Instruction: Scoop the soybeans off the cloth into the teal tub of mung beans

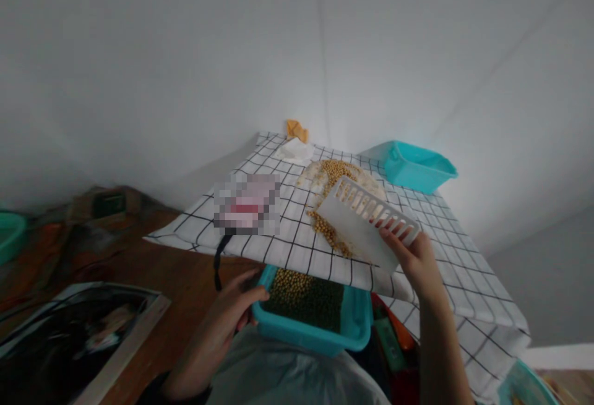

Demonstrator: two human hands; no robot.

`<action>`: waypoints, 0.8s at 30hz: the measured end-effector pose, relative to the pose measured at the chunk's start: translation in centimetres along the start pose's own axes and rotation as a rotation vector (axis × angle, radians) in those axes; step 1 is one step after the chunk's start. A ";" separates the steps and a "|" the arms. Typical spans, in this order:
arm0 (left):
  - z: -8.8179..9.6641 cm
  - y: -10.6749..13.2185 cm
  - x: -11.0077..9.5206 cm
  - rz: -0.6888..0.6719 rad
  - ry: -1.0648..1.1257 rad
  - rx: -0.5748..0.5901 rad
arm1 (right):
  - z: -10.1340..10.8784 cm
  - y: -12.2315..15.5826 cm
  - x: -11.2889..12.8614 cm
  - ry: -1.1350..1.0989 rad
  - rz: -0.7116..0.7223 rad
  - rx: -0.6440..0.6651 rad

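Observation:
My right hand (420, 263) grips the slotted edge of a white plastic scraper (352, 222), its fingers through the slots. The scraper's plain edge rests by a spread of yellow beans (331, 235) on the checked tablecloth. More yellow beans (338, 170) lie in a pale heap behind it. Below the table's front edge, my left hand (234, 306) holds the left rim of a teal plastic bin (306, 331). Inside the bin, yellow beans (290, 284) lie at the back left, with dark green beans (310, 306) over most of the rest.
A blurred-out pinkish thing (250, 201) with a black strap (221, 256) lies on the cloth's left. Toward the wall are a white bag (296, 150), an orange packet (297, 130) and another teal bin (417, 170). A box of dark items (78, 331) stands at lower left.

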State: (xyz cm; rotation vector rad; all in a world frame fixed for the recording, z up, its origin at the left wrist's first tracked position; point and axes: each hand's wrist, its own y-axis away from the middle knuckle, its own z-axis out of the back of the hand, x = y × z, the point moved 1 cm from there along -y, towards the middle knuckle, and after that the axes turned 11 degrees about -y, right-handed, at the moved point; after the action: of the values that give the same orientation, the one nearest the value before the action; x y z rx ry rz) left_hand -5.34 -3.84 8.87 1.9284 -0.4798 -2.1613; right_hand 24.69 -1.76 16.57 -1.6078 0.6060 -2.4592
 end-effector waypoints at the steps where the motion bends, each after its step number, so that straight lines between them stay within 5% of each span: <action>1: 0.0 0.0 -0.1 0.002 0.007 0.000 | 0.1 0.1 0.1 -0.023 -0.010 0.026; 8: -0.3 0.2 -0.2 0.014 0.028 -0.039 | 0.4 0.0 -0.4 -0.082 0.001 -0.033; 16: 0.0 -0.7 0.6 0.053 0.022 -0.013 | -0.6 0.4 -1.3 -0.132 -0.067 0.068; 24: -0.3 0.1 -0.2 0.051 0.034 -0.015 | 0.5 1.3 -0.6 -0.201 -0.025 -0.056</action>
State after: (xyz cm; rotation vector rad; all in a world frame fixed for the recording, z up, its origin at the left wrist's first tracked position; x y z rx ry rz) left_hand -5.02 -3.86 9.06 1.9210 -0.4996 -2.0913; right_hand 25.23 -2.89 15.72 -1.8654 0.6320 -2.2776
